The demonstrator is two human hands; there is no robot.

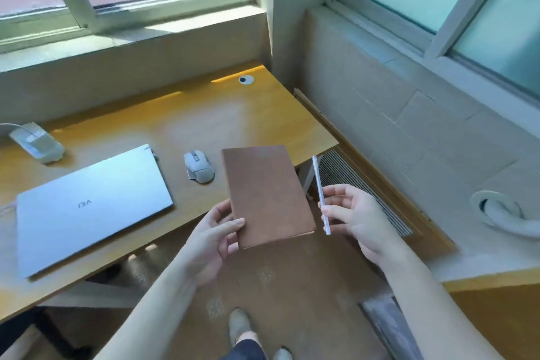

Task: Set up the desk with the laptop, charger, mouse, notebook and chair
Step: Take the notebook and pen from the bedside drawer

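Note:
My left hand [214,238] grips the near left corner of a brown notebook [267,196], held tilted above the desk's front right corner. My right hand [355,215] pinches a slim white pen [320,194] just right of the notebook. A closed silver laptop [90,204] lies on the wooden desk [233,114] to the left. A grey mouse [199,166] sits between the laptop and the notebook. A white charger brick [36,142] with its cable rests at the desk's far left. No chair is recognisable.
A cable grommet [246,79] sits at the desk's back right. Windows and a sill run behind the desk. A floor vent grille [362,190] lies right of the desk. A white hose [502,213] pokes from the right ledge. My feet [241,327] stand on brown flooring.

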